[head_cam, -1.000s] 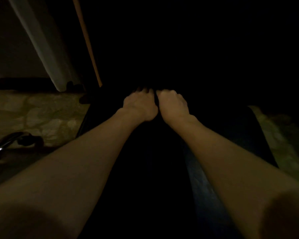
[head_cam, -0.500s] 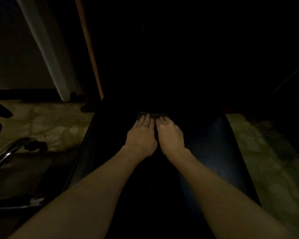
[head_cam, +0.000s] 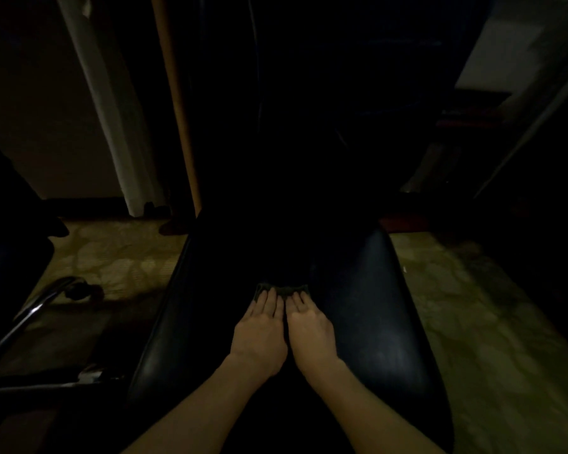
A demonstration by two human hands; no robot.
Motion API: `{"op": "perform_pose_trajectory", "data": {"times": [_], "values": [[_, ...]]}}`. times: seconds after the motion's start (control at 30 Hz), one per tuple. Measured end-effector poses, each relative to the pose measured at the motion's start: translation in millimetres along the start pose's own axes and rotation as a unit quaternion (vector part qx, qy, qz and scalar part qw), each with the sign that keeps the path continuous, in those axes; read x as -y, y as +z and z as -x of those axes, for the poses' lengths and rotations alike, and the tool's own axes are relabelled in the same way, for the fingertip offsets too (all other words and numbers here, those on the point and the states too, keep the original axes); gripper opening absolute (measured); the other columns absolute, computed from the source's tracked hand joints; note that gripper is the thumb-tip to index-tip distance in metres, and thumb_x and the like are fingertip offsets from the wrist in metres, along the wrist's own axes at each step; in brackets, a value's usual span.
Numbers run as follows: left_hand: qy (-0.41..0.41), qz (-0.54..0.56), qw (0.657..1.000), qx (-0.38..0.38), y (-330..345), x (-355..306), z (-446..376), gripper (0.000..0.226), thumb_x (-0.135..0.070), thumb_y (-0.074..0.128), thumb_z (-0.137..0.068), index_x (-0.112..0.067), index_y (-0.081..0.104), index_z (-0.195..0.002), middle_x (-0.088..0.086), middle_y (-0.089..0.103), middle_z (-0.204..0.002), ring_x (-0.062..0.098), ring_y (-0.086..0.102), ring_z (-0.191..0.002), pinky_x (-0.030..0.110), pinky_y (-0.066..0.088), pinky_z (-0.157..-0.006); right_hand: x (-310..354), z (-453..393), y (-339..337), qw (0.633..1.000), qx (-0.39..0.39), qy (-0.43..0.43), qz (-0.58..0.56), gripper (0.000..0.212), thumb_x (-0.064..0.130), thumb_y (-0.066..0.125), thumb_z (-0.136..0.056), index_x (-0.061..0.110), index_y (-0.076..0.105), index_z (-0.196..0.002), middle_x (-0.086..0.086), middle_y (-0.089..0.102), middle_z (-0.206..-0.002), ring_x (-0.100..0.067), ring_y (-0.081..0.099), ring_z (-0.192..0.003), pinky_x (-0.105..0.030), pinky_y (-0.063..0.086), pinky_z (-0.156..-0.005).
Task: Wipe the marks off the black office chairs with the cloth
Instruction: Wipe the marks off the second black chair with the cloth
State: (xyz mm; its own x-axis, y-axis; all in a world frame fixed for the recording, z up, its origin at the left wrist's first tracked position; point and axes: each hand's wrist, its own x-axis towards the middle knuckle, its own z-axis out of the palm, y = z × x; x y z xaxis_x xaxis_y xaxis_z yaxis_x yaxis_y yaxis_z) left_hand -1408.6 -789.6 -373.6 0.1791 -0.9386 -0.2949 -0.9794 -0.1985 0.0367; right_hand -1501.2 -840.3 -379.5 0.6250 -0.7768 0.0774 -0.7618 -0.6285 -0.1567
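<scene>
Both hands flat on a dark cloth, mid-seat of a black office chair in a very dim room.

At the far left a chrome chair leg (head_cam: 43,306) lies over the patterned floor (head_cam: 118,260). The black chair seat (head_cam: 358,306) fills the middle. On it the left hand (head_cam: 259,335) lies with straight fingers pressing the cloth (head_cam: 282,289), and the right hand (head_cam: 310,332) sits just beside it, also flat, fingertips on the same cloth; only the cloth's far edge shows beyond the fingers. The risk, as I judge it, is the poor light: marks on black upholstery cannot be made out here, so patches may be missed. The cloth could also bunch under uneven pressure and slide off the glossy seat's edge.
</scene>
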Motion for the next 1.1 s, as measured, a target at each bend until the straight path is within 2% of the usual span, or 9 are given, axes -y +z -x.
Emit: {"op": "perform_pose_trajectory", "data": {"times": [0.03, 0.1, 0.33, 0.57, 0.63, 0.7, 0.77, 0.93, 1.1], "values": [[0.003, 0.004, 1.0, -0.003, 2, -2, 9, 0.068, -0.025, 0.031, -0.102, -0.005, -0.008, -0.154, 0.015, -0.009, -0.163, 0.026, -0.006, -0.151, 0.038, -0.004, -0.123, 1, 10, 0, 1.0, 0.002, -0.004, -0.002, 0.062, 0.008, 0.097, -0.033, 0.007, 0.078, -0.092, -0.008, 0.076, -0.092, -0.016, 0.072, -0.09, -0.022, 0.056, -0.076], [0.005, 0.016, 1.0, -0.013, 8, -8, 25, 0.068, -0.022, 0.031, -0.102, -0.005, -0.007, -0.155, 0.015, -0.008, -0.163, 0.025, -0.005, -0.152, 0.037, -0.003, -0.124, 2, 28, 2, 1.0, 0.009, -0.011, 0.003, 0.065, 0.01, 0.098, -0.026, 0.009, 0.078, -0.089, -0.006, 0.076, -0.089, -0.016, 0.073, -0.086, -0.022, 0.057, -0.073], [0.001, -0.018, 1.0, -0.008, 17, -16, 31, 0.069, -0.026, 0.029, -0.103, 0.0, -0.01, -0.153, 0.021, -0.01, -0.162, 0.031, -0.008, -0.151, 0.042, -0.002, -0.123, 0, 34, 8, 0.998, 0.038, -0.032, 0.023, 0.067, 0.014, 0.096, -0.034, 0.005, 0.076, -0.097, -0.01, 0.075, -0.097, -0.021, 0.072, -0.095, -0.03, 0.058, -0.082], [-0.033, -0.028, 0.999, 0.019, -9, -1, -42, 0.077, -0.032, 0.032, -0.102, 0.001, -0.018, -0.151, 0.023, -0.02, -0.159, 0.035, -0.016, -0.149, 0.045, -0.005, -0.123, -21, -48, 20, 0.999, 0.026, -0.033, 0.033, 0.066, 0.011, 0.095, -0.043, 0.004, 0.074, -0.105, -0.012, 0.073, -0.105, -0.024, 0.069, -0.104, -0.028, 0.056, -0.083], [-0.04, -0.022, 0.999, 0.014, -15, 6, -77, 0.078, -0.031, 0.032, -0.101, 0.0, -0.018, -0.151, 0.022, -0.02, -0.159, 0.034, -0.016, -0.149, 0.045, -0.004, -0.123, -30, -79, 18, 0.999, 0.014, -0.024, 0.035, 0.063, 0.007, 0.085, -0.066, -0.001, 0.062, -0.124, -0.017, 0.063, -0.127, -0.028, 0.057, -0.124, -0.028, 0.046, -0.1], [-0.032, -0.028, 0.999, 0.0, -20, 13, -112, 0.076, -0.029, 0.031, -0.101, 0.001, -0.018, -0.151, 0.022, -0.02, -0.159, 0.034, -0.015, -0.149, 0.045, -0.003, -0.123, -41, -110, 18, 0.997, 0.026, -0.041, 0.068, 0.058, 0.005, 0.055, -0.093, -0.002, 0.033, -0.146, -0.019, 0.035, -0.153, -0.029, 0.028, -0.145, -0.029, 0.024, -0.116], [-0.017, -0.039, 0.999, -0.011, -28, 16, -145, 0.074, -0.028, 0.029, -0.101, 0.001, -0.018, -0.151, 0.022, -0.019, -0.16, 0.034, -0.014, -0.15, 0.045, -0.002, -0.123, -55, -138, 17, 0.997, 0.029, -0.029, 0.071, 0.057, 0.004, 0.042, -0.098, 0.001, 0.02, -0.151, -0.017, 0.022, -0.158, -0.027, 0.016, -0.148, -0.03, 0.017, -0.118], [0.003, -0.012, 0.999, -0.038, -46, 6, -212, 0.071, -0.028, 0.029, -0.099, -0.003, -0.008, -0.155, 0.018, -0.009, -0.163, 0.03, -0.005, -0.151, 0.042, 0.001, -0.123, -93, -183, 12, 0.998, -0.014, 0.003, 0.064, 0.051, 0.005, 0.039, -0.099, 0.005, 0.028, -0.149, -0.012, 0.034, -0.154, -0.022, 0.024, -0.145, -0.027, 0.024, -0.114], [0.015, -0.011, 0.999, -0.047, -46, 1, -201, 0.07, -0.025, 0.034, -0.099, -0.004, -0.001, -0.155, 0.016, -0.002, -0.164, 0.027, 0.002, -0.151, 0.038, 0.004, -0.123, -93, -176, 14, 0.998, 0.009, 0.043, 0.037, 0.041, 0.005, 0.04, -0.099, 0.004, 0.043, -0.14, -0.012, 0.045, -0.145, -0.022, 0.034, -0.139, -0.03, 0.038, -0.105]]}}
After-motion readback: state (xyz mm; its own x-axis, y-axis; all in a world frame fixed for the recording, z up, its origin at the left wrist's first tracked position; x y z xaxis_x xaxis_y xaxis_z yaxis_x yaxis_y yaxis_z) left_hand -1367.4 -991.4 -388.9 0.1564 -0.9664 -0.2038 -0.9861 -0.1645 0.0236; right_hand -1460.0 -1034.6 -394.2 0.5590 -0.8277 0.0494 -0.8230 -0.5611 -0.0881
